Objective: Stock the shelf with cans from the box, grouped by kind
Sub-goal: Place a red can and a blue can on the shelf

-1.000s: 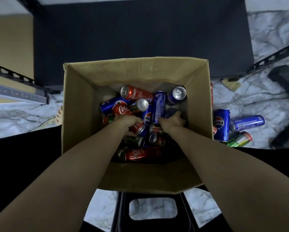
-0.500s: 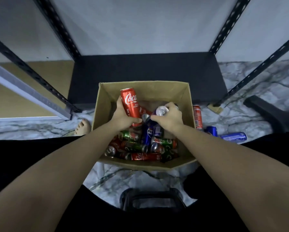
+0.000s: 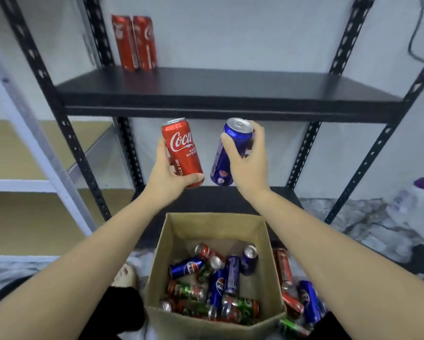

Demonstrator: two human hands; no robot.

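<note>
Hands are holding one can each below the black shelf (image 3: 230, 94): left hand (image 3: 165, 171) is gripping a red Coca-Cola can (image 3: 181, 153), right hand (image 3: 249, 160) is gripping a blue can (image 3: 228, 155). Two red cans (image 3: 134, 42) are standing on the shelf. Pepsi cans are lying in the box (image 3: 162, 261).

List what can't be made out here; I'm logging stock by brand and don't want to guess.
- Blue can, head view: brand hidden by the right hand.
- Two red cans on the shelf: lettering blurred.
- Cans deep in the box: covered by others.
- Cans beside the box: partly behind its wall.
</note>
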